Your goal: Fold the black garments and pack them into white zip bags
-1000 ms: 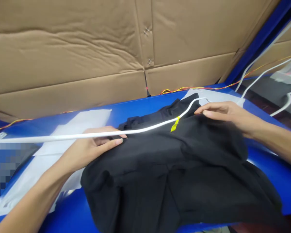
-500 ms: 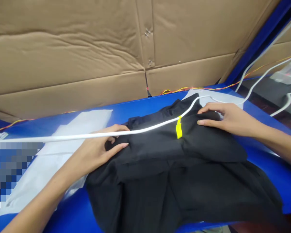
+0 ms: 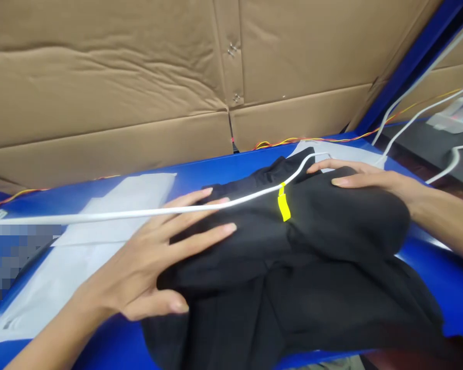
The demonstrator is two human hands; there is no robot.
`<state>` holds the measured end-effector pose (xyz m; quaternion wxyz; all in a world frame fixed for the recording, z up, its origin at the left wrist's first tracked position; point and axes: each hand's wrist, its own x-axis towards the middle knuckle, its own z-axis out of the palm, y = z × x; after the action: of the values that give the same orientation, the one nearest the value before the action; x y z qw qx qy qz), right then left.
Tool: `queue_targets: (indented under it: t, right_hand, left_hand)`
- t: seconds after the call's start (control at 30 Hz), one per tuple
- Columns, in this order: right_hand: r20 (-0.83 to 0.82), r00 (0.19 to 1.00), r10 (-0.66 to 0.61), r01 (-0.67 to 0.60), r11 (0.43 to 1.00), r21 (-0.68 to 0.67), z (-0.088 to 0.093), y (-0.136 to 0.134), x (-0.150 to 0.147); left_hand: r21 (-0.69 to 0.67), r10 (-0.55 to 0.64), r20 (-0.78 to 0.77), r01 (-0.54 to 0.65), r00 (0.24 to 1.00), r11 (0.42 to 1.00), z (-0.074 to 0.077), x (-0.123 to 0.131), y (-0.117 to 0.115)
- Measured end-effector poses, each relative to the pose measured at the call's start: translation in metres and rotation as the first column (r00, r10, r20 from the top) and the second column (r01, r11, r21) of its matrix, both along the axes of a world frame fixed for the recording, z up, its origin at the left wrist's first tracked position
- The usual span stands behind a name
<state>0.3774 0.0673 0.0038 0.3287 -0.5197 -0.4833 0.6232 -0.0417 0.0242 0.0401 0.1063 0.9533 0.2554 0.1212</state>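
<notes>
A black garment (image 3: 231, 262) lies partly folded, its near part hanging toward me. A bright yellow tag (image 3: 283, 206) rests on it near the middle. My left hand (image 3: 154, 257) is spread open, fingers apart and lying on the garment's left part, with the thumb lower down. At the right, my right hand (image 3: 374, 177) grips a raised fold of the black cloth. Its thumb is on the near side, and one finger stretches along the far side; the other fingers are partly hidden by the cloth.
A white cable (image 3: 177, 209) crosses in front of the garment. A white plastic bag (image 3: 96, 226) lies left on the blue table (image 3: 200, 172), and white sheeting (image 3: 355, 154) lies behind. Brown cardboard (image 3: 139, 77) stands at the back. A clear container (image 3: 457, 113) sits far right.
My left hand has gone from a closed grip on the cloth to spread fingers lying farther right over it. My right hand has shifted slightly right, and the fold there bulges more toward me.
</notes>
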Motion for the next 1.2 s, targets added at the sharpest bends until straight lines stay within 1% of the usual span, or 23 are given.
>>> queue_targets:
  t: [0.07,0.13,0.2,0.23,0.3,0.37,0.47,0.53,0.57,0.63,0.7,0.77,0.83,0.9,0.97,1.0,1.03,1.07,1.1,1.13,1.17,1.2]
  right_hand:
    - [-0.037,0.999,0.035,-0.033,0.999,0.034,0.000,-0.002,-0.001]
    - [-0.050,0.997,0.059,-0.055,0.996,0.072,-0.001,-0.004,-0.002]
    - [-0.084,0.993,0.083,-0.074,0.992,0.101,-0.002,-0.009,-0.004]
    - [-0.126,0.986,0.106,-0.092,0.990,0.110,-0.003,-0.012,-0.006]
    - [-0.236,0.950,0.203,-0.174,0.975,0.138,-0.004,-0.018,-0.011]
    - [-0.323,0.882,0.344,-0.299,0.937,0.182,-0.002,-0.024,-0.018]
    - [-0.361,0.753,0.550,-0.507,0.835,0.214,0.002,-0.032,-0.029]
    - [-0.363,0.686,0.631,-0.596,0.773,0.217,0.005,-0.037,-0.035]
    - [-0.343,0.674,0.655,-0.620,0.753,0.219,0.006,-0.039,-0.037]
    - [-0.260,0.685,0.680,-0.638,0.733,0.236,0.008,-0.044,-0.039]
    - [-0.154,0.697,0.701,-0.650,0.707,0.277,0.010,-0.048,-0.039]
    - [-0.054,0.685,0.726,-0.669,0.657,0.348,0.012,-0.051,-0.038]
    - [0.061,0.667,0.742,-0.687,0.582,0.435,0.015,-0.053,-0.039]
    - [0.189,0.650,0.736,-0.713,0.504,0.488,0.016,-0.055,-0.041]
    - [0.275,0.635,0.722,-0.730,0.446,0.518,0.016,-0.057,-0.045]
    - [0.284,0.641,0.713,-0.721,0.433,0.541,0.014,-0.059,-0.048]
    - [0.278,0.664,0.694,-0.692,0.430,0.580,0.011,-0.060,-0.050]
    - [0.266,0.713,0.649,-0.635,0.437,0.637,0.007,-0.061,-0.051]
    - [0.246,0.780,0.575,-0.551,0.445,0.705,0.003,-0.061,-0.052]
    - [0.237,0.852,0.467,-0.454,0.435,0.778,-0.001,-0.060,-0.052]
    - [0.227,0.918,0.325,-0.352,0.405,0.844,-0.005,-0.059,-0.050]
    - [0.219,0.957,0.190,-0.275,0.360,0.892,-0.008,-0.057,-0.048]
  left_hand:
    - [-0.061,-0.097,-0.114,0.090,0.989,0.994,0.003,0.010,-0.004]
    - [-0.150,-0.150,-0.165,0.125,0.975,0.981,0.003,0.018,-0.005]
    - [-0.219,-0.160,-0.165,0.121,0.973,0.968,0.003,0.023,-0.006]
    - [-0.241,-0.153,-0.155,0.113,0.976,0.964,0.003,0.024,-0.006]
    - [-0.270,-0.138,-0.130,0.099,0.982,0.958,0.003,0.024,-0.006]
    - [-0.290,-0.127,-0.112,0.090,0.986,0.953,0.003,0.022,-0.006]
    - [-0.323,-0.104,-0.101,0.066,0.989,0.944,0.004,0.020,-0.008]
    - [-0.349,-0.063,-0.081,0.031,0.995,0.937,0.005,0.020,-0.013]
    - [-0.362,-0.031,-0.063,0.006,0.998,0.932,0.005,0.021,-0.016]
    - [-0.381,0.058,-0.022,-0.062,0.998,0.923,0.004,0.026,-0.024]
    - [-0.387,0.174,0.008,-0.157,0.985,0.909,0.000,0.034,-0.031]
    - [-0.389,0.287,0.060,-0.243,0.956,0.889,-0.005,0.043,-0.037]
    - [-0.389,0.359,0.092,-0.298,0.929,0.872,-0.012,0.052,-0.041]
    - [-0.377,0.424,0.098,-0.361,0.900,0.853,-0.016,0.059,-0.042]
    - [-0.375,0.468,0.099,-0.403,0.878,0.835,-0.016,0.063,-0.041]
    - [-0.384,0.475,0.105,-0.405,0.874,0.830,-0.016,0.064,-0.039]
    - [-0.400,0.471,0.115,-0.393,0.874,0.828,-0.015,0.065,-0.037]
    - [-0.420,0.468,0.131,-0.379,0.874,0.824,-0.014,0.064,-0.035]
    - [-0.444,0.474,0.153,-0.369,0.867,0.817,-0.013,0.063,-0.033]
    - [-0.472,0.493,0.176,-0.367,0.852,0.802,-0.013,0.061,-0.031]
    - [-0.507,0.523,0.194,-0.372,0.830,0.778,-0.013,0.059,-0.030]
    - [-0.549,0.563,0.202,-0.384,0.801,0.743,-0.014,0.056,-0.029]
